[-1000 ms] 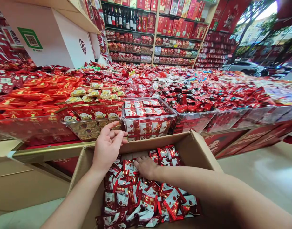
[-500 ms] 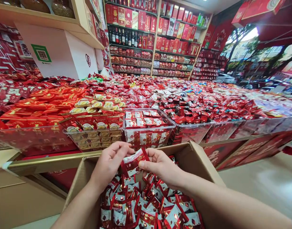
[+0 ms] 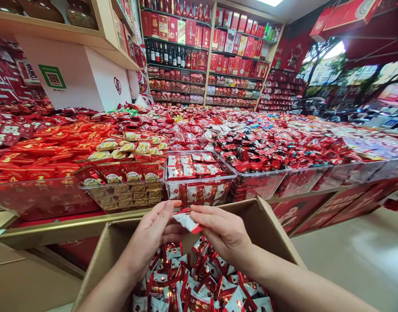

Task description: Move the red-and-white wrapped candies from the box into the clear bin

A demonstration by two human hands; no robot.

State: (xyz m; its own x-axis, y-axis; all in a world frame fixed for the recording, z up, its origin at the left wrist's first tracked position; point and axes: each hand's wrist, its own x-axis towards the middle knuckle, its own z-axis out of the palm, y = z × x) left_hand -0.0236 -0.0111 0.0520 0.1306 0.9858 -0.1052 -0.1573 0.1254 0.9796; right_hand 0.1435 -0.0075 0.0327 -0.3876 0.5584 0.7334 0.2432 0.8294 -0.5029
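Observation:
A small red-and-white wrapped candy packet [image 3: 186, 221] is tilted in the air over an open cardboard box. My right hand [image 3: 225, 227] pinches its right end between thumb and fingers. Cupped at the packet's left end, my left hand [image 3: 153, 229] has its thumb and fingers apart; whether it touches the wrapper I cannot tell. Inside the cardboard box [image 3: 276, 229] below both hands lies a loose heap of like packets [image 3: 199, 281]. Just beyond the box, a clear plastic bin [image 3: 199, 177] holds the same kind of packets in neat rows.
Left of that bin stands a clear bin of durian-labelled packets [image 3: 130, 173]. More bins with red packets [image 3: 263, 151] stretch to the right. A gold-edged counter rail [image 3: 72, 227] runs along the front left. Shelves with bottles and gift boxes [image 3: 176, 34] rise behind.
The packet has turned from showing its printed face to lying flatter. My right hand has rolled over with its back upward, and my left thumb and fingers have spread. The view has shifted slightly.

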